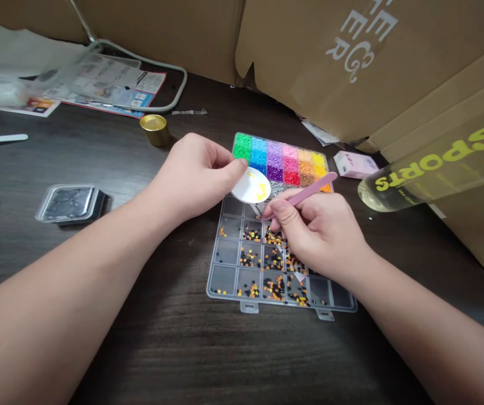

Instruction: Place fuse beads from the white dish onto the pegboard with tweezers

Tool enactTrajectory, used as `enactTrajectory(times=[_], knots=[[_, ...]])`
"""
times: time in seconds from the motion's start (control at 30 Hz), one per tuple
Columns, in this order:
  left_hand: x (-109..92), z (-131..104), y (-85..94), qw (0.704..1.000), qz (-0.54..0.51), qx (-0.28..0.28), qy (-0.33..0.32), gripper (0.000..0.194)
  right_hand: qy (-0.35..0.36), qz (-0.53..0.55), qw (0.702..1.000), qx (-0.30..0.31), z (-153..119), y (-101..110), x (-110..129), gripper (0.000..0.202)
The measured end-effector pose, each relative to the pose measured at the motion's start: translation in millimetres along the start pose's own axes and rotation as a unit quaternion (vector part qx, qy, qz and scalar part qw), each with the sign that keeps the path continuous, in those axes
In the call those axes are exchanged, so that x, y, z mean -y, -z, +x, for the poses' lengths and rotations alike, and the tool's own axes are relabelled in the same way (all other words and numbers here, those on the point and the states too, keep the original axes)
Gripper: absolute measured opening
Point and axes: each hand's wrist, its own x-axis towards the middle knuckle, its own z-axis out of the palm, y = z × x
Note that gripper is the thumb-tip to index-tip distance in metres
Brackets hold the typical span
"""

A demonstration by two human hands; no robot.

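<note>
Between thumb and fingers, my left hand (202,174) pinches the edge of a small white round dish (250,185) with a few yellow beads on it. My right hand (320,225) is closed around a pink stick-like tool (313,188), whose lower end is hidden by the fingers. Both hands are above an open bead case (227,275). Its far part holds beads sorted by colour; the near compartments hold scattered black, orange and yellow beads. The dish hangs over the middle of the case, just left of my right fingers.
A gold cup (155,130) stands behind my left wrist, and a clear box of dark pieces (71,203) lies at the left. To the right are a small pink-white box (354,164) and a SPORTS bottle (435,163). Cardboard (309,73) walls the back.
</note>
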Motion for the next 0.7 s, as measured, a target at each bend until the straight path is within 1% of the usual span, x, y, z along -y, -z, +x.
enactTrajectory(times=[0.07, 0.2, 0.27, 0.53, 0.6, 0.7], knots=[[0.5, -0.3, 0.4, 1.0, 0.0, 0.005, -0.01, 0.04, -0.004, -0.001, 1.0, 0.003, 0.2, 0.3, -0.1, 0.043], [0.8, -0.9, -0.4, 0.998, 0.001, 0.022, -0.051, 0.04, -0.012, -0.007, 1.0, 0.009, 0.8, 0.3, -1.4, 0.045], [1.1, -0.6, -1.0, 0.998, 0.003, 0.021, -0.058, 0.04, -0.008, -0.008, 1.0, 0.008, 0.8, -0.2, -1.5, 0.046], [5.8, 3.5, -0.3, 0.999, 0.015, 0.002, -0.036, 0.039, 0.0, 0.004, 1.0, -0.004, -1.0, -4.2, -1.3, 0.042], [5.2, 3.6, 0.5, 0.999, 0.015, -0.003, -0.036, 0.038, 0.002, -0.002, 1.0, -0.003, -0.6, -5.1, -1.3, 0.042], [3.6, 2.9, 1.2, 0.999, 0.016, 0.003, -0.043, 0.039, -0.003, -0.006, 1.0, -0.001, -0.3, -5.7, -0.8, 0.043]])
